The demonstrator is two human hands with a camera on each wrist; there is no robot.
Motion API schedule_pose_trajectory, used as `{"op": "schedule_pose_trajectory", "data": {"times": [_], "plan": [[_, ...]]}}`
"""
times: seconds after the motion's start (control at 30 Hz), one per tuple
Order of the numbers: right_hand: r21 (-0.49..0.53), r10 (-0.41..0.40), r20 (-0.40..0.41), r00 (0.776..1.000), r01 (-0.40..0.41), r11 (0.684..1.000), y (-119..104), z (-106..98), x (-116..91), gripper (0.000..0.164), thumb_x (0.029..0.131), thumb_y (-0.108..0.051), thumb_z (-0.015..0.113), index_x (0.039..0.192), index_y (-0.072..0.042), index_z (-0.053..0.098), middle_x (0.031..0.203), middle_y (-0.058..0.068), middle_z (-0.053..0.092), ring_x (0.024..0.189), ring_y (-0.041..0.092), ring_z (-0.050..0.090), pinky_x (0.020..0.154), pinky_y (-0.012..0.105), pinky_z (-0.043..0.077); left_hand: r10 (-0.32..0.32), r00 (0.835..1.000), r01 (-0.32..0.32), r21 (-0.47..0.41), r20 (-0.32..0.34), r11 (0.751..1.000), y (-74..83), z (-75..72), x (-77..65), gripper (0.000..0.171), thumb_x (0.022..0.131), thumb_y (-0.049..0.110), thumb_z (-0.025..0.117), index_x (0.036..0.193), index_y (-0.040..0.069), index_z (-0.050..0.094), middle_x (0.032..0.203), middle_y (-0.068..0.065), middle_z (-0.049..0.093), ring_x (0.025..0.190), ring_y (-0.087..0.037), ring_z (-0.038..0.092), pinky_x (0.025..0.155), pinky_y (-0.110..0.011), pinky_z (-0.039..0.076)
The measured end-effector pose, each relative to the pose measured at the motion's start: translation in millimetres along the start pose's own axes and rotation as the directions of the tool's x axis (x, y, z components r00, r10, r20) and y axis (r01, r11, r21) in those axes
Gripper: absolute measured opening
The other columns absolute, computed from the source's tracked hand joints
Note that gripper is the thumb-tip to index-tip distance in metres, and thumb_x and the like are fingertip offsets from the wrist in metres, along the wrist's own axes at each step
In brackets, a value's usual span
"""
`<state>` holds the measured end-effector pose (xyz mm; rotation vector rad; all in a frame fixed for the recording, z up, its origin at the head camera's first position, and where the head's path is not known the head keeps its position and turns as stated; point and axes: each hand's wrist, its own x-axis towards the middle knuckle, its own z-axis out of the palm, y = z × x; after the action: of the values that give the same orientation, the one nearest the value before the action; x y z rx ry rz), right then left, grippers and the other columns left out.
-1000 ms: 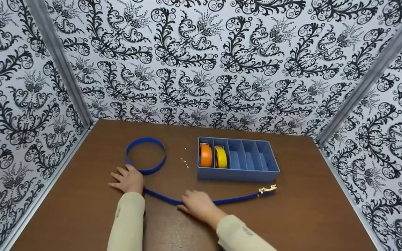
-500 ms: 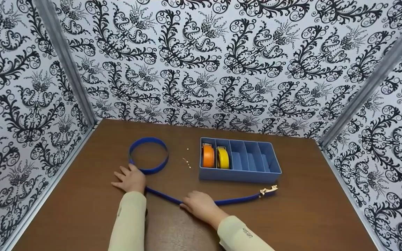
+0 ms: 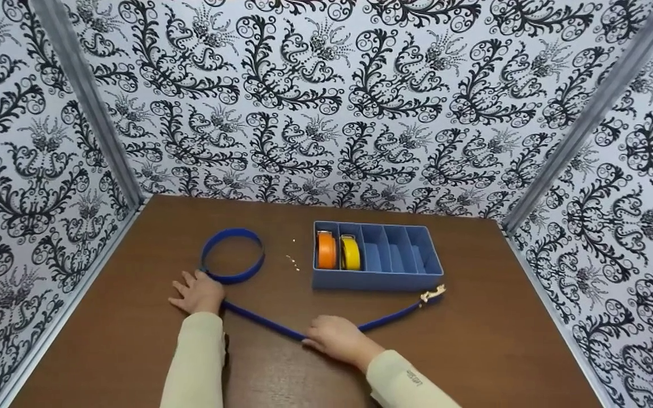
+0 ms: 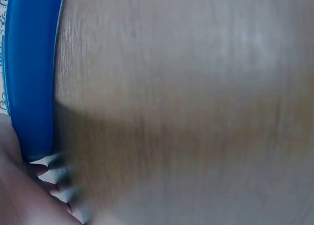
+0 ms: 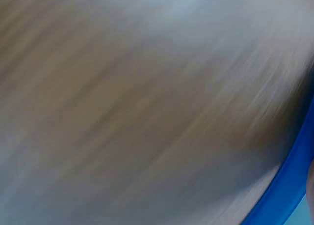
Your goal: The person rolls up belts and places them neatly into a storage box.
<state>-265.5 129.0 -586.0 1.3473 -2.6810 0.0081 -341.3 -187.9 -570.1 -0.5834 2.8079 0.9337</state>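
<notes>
A blue belt (image 3: 264,322) with a gold buckle (image 3: 432,294) lies on its edge on the brown table. Its left part curves round into one large loop. My left hand (image 3: 202,293) holds the belt at the near left of this loop, its outer fingers splayed; its thumb is hidden in the head view. In the left wrist view the blue strap (image 4: 30,72) runs down to that hand. My right hand (image 3: 335,339) grips the strap farther along, between the loop and the buckle. The right wrist view is blurred and catches the strap (image 5: 289,185) at its lower right.
Behind the buckle end stands a blue-grey divided box (image 3: 377,281). A rolled orange belt (image 3: 327,252) and a rolled yellow belt (image 3: 351,253) fill its two left compartments. Gold specks (image 3: 292,262) dot the table left of it. Patterned walls enclose the table.
My right hand has shifted right and a little toward me, bending the strap more sharply there. The buckle end has swung slightly toward the box. My left hand stays at the loop.
</notes>
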Motion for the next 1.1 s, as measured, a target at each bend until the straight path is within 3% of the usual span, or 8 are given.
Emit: {"op": "schedule_pose_trajectory", "data": {"times": [0.17, 0.3, 0.43, 0.6, 0.73, 0.93, 1.1], "plan": [[0.024, -0.03, 0.013, 0.999, 0.029, 0.999, 19.5, -2.7, -34.0, 0.035, 0.102, -0.04, 0.046, 0.088, -0.017, 0.067, 0.085, -0.003, 0.057, 0.078, 0.013, 0.055, 0.069, 0.03, 0.048, 0.016, 1.0, -0.016, -0.014, 0.01, 1.0, 0.7, -7.2, -7.2, 0.058, 0.099, 0.01, 0.032, 0.149, -0.012, 0.014, 0.156, -0.031, -0.006, 0.138, -0.052, -0.016, 0.103, -0.071, -0.009], [0.035, -0.045, -0.043, 0.998, 0.047, 0.998, 38.3, -0.9, -65.1, 0.035, 0.102, -0.039, 0.046, 0.084, -0.016, 0.064, 0.085, -0.002, 0.055, 0.077, 0.015, 0.054, 0.068, 0.031, 0.047, 0.024, 0.999, -0.023, -0.013, 0.03, 1.0, -2.1, -10.2, -6.8, 0.058, 0.099, 0.009, 0.029, 0.15, -0.011, 0.011, 0.157, -0.029, -0.006, 0.14, -0.049, -0.015, 0.106, -0.069, -0.008], [0.04, -0.022, -0.064, 0.998, 0.025, 0.999, 57.0, -3.5, -96.2, 0.034, 0.102, -0.038, 0.047, 0.081, -0.015, 0.062, 0.088, 0.001, 0.058, 0.082, 0.018, 0.057, 0.074, 0.034, 0.049, 0.047, 0.998, -0.046, -0.022, 0.047, 0.999, -6.7, -12.3, -8.0, 0.059, 0.099, 0.009, 0.031, 0.151, -0.01, 0.011, 0.157, -0.027, -0.006, 0.141, -0.046, -0.014, 0.107, -0.067, -0.009], [0.058, 0.02, -0.024, 1.0, -0.019, 0.998, 76.1, -11.7, -126.0, 0.035, 0.103, -0.037, 0.046, 0.083, -0.013, 0.062, 0.096, 0.006, 0.062, 0.094, 0.022, 0.06, 0.088, 0.041, 0.048, 0.071, 0.996, -0.069, -0.031, 0.053, 0.997, -14.2, -16.0, -12.9, 0.06, 0.098, 0.008, 0.034, 0.151, -0.009, 0.013, 0.158, -0.026, -0.004, 0.142, -0.045, -0.012, 0.106, -0.067, -0.009], [0.042, 0.048, -0.04, 0.998, -0.047, 0.998, 94.1, -13.3, -146.1, 0.033, 0.102, -0.036, 0.048, 0.084, -0.013, 0.063, 0.098, 0.008, 0.063, 0.095, 0.025, 0.06, 0.089, 0.044, 0.048, 0.084, 0.994, -0.082, -0.031, 0.066, 0.996, -20.6, -22.2, -17.5, 0.058, 0.099, 0.006, 0.033, 0.152, -0.007, 0.013, 0.158, -0.025, -0.002, 0.143, -0.044, -0.01, 0.106, -0.068, -0.008], [0.042, 0.2, -0.041, 0.979, -0.198, 0.979, 116.4, -13.8, -174.6, 0.032, 0.099, -0.034, 0.054, 0.093, -0.006, 0.069, 0.103, 0.012, 0.064, 0.102, 0.032, 0.06, 0.093, 0.05, 0.045, 0.086, 0.995, -0.084, -0.045, 0.046, 0.995, -28.9, -29.8, -24.0, 0.057, 0.099, 0.003, 0.032, 0.152, -0.006, 0.013, 0.158, -0.025, 0.001, 0.142, -0.046, -0.008, 0.104, -0.07, -0.008], [0.147, 0.368, 0.045, 0.929, -0.371, 0.917, 126.5, -14.5, -183.0, 0.051, 0.097, -0.048, 0.052, 0.103, -0.001, 0.07, 0.116, 0.023, 0.061, 0.112, 0.043, 0.055, 0.096, 0.057, 0.041, 0.104, 0.994, -0.102, -0.043, 0.035, 0.994, -30.4, -26.0, -26.0, 0.054, 0.1, 0.003, 0.027, 0.152, -0.006, 0.011, 0.157, -0.027, 0.0, 0.141, -0.048, -0.01, 0.101, -0.073, -0.01]]}}
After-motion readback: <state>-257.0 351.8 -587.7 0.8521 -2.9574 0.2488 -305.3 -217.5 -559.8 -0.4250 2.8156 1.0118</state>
